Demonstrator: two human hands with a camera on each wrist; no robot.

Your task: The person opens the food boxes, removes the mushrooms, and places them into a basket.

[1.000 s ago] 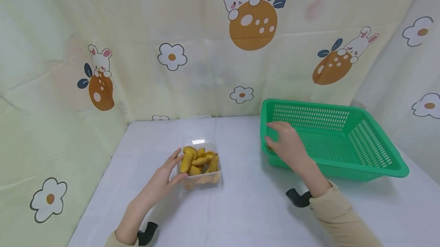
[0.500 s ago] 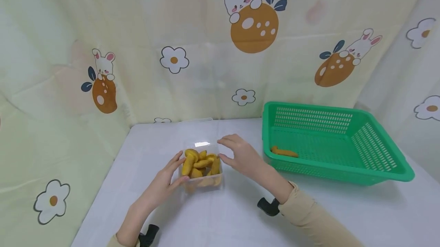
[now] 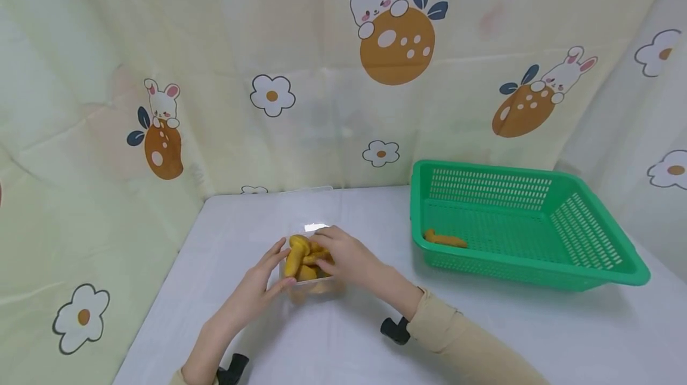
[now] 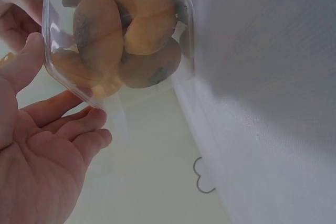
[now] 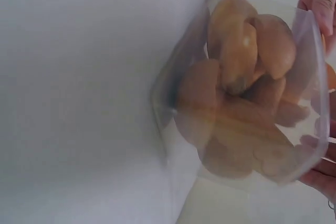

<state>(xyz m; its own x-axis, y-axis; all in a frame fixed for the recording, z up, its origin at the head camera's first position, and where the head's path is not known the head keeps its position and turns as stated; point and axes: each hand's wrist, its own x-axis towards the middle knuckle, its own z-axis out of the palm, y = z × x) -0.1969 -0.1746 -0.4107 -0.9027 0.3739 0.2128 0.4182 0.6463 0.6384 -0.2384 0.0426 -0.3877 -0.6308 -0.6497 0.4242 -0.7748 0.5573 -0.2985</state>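
A clear plastic box [image 3: 316, 282] full of yellow-brown mushrooms [image 3: 294, 261] stands on the table. My left hand [image 3: 252, 292] holds the box at its near left corner, thumb against the front wall and fingers along the side. From the right, my right hand [image 3: 351, 261] reaches over the rim, its fingertips among the mushrooms. Whether it pinches one is hidden. The left wrist view shows the left hand [image 4: 47, 150] by the clear wall, with mushrooms [image 4: 100, 30] behind it. In the right wrist view, fingers of the right hand [image 5: 323, 169] show at the box's edge.
To the right stands a green plastic basket [image 3: 531, 266] with slotted walls. One mushroom [image 3: 446, 241] lies inside, near its front left corner. A white cloth covers the table [image 3: 343, 343]. Behind hangs a curtain [image 3: 316, 33] printed with rabbits and flowers.
My right hand has moved left from the basket to the box and down among the mushrooms. A mushroom, earlier hidden by that hand, now shows in the basket. My left hand keeps its place.
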